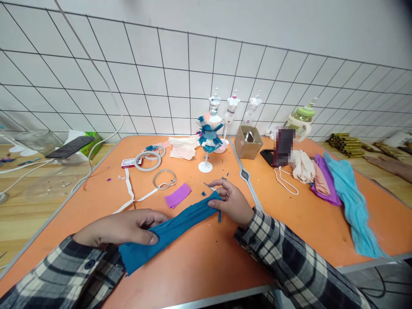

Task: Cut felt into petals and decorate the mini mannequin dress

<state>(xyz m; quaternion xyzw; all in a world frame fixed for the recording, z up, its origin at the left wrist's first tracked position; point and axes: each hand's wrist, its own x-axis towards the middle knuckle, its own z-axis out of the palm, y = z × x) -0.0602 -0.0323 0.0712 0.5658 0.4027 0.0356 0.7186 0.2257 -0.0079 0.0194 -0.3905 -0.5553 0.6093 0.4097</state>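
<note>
A long strip of teal cloth (180, 225) lies stretched across the near part of the orange table (199, 266). My left hand (120, 226) pinches its lower left part, thumb pressed on top. My right hand (232, 201) grips the strip's far right end with closed fingers. A small purple cloth scrap (177, 195) lies just behind the strip. Behind that stands a small mannequin in a teal and white dress (208, 133) on a white stand.
Two bare white mannequins (232, 105) and a small cardboard box (248, 141) stand at the back. Rolls of tape (148, 161) and white ribbon (130, 189) lie left of centre. A phone on a stand (283, 148), folded cloths (325, 176) and a light blue cloth (354, 206) sit to the right.
</note>
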